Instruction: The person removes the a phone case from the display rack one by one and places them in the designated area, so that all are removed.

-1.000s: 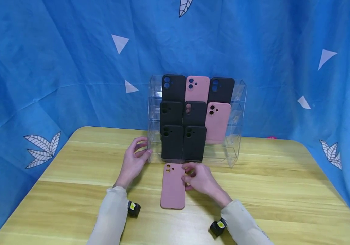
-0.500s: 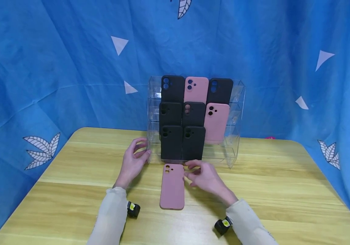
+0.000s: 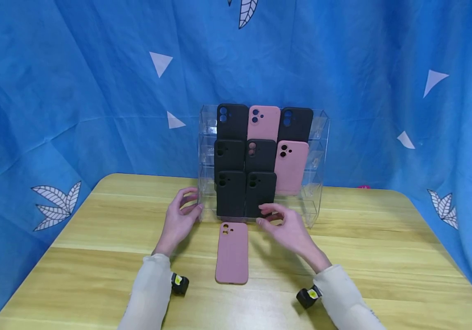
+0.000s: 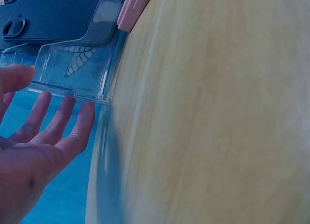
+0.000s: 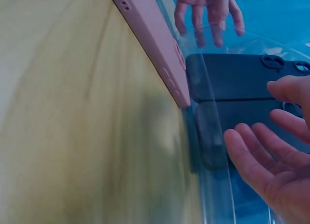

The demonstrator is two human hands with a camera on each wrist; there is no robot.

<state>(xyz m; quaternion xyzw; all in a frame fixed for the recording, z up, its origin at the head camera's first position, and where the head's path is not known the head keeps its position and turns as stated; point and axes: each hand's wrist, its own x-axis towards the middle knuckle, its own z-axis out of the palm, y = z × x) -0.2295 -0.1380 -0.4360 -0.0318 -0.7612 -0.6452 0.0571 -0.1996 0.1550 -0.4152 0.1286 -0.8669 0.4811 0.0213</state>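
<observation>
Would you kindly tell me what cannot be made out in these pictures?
Head view: bottom of the central black case, covered by the front-right black case.
Head view: that front case's lower corner, behind the right hand.
Left wrist view: most of the flat-lying pink case, cut by the top edge.
Right wrist view: right hand's wrist, beyond the right edge.

The rack (image 3: 207, 160) stands on the table (image 3: 384, 247) before the curtain (image 3: 96, 82). In it three back cases (image 3: 264, 123) sit side by side, three middle cases (image 3: 260, 158) before them, and two front cases (image 3: 230, 195) foremost, left and centre. A loose case (image 3: 233, 254) lies before the rack. The left hand (image 3: 180, 217) is at the rack's left side, the right hand (image 3: 287, 228) before the centre front case.
</observation>
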